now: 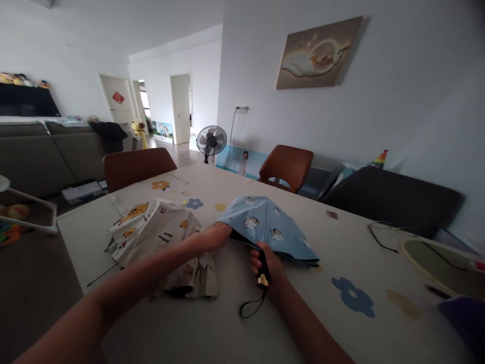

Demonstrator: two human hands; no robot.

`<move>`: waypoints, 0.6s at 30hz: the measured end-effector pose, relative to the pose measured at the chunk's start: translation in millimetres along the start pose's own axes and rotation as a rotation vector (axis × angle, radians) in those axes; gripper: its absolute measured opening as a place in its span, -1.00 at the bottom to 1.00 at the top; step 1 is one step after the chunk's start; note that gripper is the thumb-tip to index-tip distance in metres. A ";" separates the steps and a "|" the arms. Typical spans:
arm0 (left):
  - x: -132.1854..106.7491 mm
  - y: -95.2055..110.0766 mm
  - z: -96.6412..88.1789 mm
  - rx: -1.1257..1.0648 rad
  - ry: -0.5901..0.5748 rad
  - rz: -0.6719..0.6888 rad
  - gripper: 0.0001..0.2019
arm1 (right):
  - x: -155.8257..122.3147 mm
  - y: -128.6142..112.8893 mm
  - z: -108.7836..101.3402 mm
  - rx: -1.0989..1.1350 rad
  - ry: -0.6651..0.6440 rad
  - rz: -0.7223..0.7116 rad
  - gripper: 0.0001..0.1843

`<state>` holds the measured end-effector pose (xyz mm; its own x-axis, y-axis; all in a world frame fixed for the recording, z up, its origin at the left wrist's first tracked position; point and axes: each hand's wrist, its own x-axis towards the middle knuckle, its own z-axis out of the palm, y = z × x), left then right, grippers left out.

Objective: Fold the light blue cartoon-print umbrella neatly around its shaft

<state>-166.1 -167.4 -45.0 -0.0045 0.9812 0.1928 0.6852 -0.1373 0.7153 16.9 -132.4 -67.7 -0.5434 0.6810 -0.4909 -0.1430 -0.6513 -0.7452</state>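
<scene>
1 blue umbrella (pixel 267 222) was over the table (pixel 235 328), right hand (pixel 273 268) fingers wrapped round its black handle (pixel 264 265). 1 beige umbrella (pixel 149 235) lay alongside, partly blocked by the left forearm (pixel 159 263). Left hand (pixel 222 235) fingers hid at the blue canopy, so couldn't tell their grip. Beige print read "duck".

Under soft, greyish light, a picture (pixel 316 55) hangs on the plain white wall (pixel 250 55) beyond a flower-printed white worktop (pixel 212 333), with two brown chairs (pixel 138 166) at its far edges, and farther back a fan (pixel 211 140), a grey sofa (pixel 22 162) and a pale door (pixel 123 112) bearing a red sign (pixel 118 97).
</scene>
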 end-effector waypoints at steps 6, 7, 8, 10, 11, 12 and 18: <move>2.6 41.7 -16.6 0.144 0.250 -0.031 -0.73 | -3.7 2.3 10.1 -0.013 0.081 -0.051 -0.70; 9.7 50.9 -12.1 0.108 0.277 0.018 -0.72 | -3.8 4.0 11.2 -0.027 0.092 -0.056 -0.69; 18.2 58.9 -4.8 0.082 0.274 0.066 -0.70 | -3.7 6.0 11.8 -0.043 0.100 -0.057 -0.69; 36.9 69.3 16.6 0.054 0.219 0.086 -0.69 | -2.7 9.8 11.4 -0.070 0.105 -0.071 -0.67; 46.2 71.5 29.0 0.046 0.176 0.061 -0.66 | -2.2 11.4 10.7 -0.076 0.110 -0.095 -0.66; 55.1 71.7 41.1 0.031 0.144 0.010 -0.57 | -1.8 12.7 9.9 -0.080 0.117 -0.119 -0.65; 98.0 54.9 72.5 -0.233 0.293 -0.264 -0.29 | -3.7 12.7 10.0 -0.113 0.162 -0.156 -0.65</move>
<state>-76.1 -68.9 -35.5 -0.3861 0.9116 0.1414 0.4509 0.0527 0.8910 8.8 -146.5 -70.8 -0.3810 0.8211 -0.4250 -0.1161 -0.4985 -0.8591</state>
